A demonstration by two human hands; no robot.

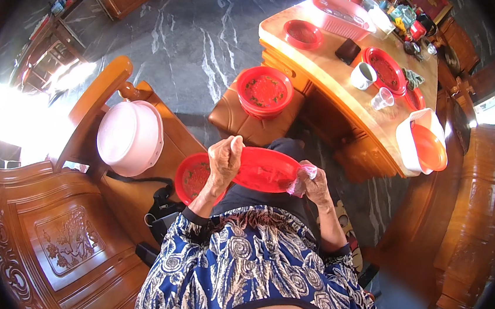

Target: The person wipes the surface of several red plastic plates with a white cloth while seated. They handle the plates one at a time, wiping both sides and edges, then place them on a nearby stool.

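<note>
An oval red plastic tray [265, 167] is held tilted above my lap. My left hand [226, 161] is closed on its left end, thumb upward. Folded in my right hand [316, 185] is a pale pink cloth [300, 181], pressed against the tray's right end. Just left of my left hand, partly hidden by it, lies a round red tray with a printed pattern [193, 178]. Straight ahead, a stack of round red trays [264, 91] with a green floral print rests on a brown leather stool [229, 116].
A pink basin [129, 138] leans on the wooden bench at left. The wooden table [334, 67] at right bears a pink basket [341, 15], red trays [386, 70], a mug [363, 76], a clear cup [383, 99] and a white basket [407, 151]. Wooden chairs stand both sides.
</note>
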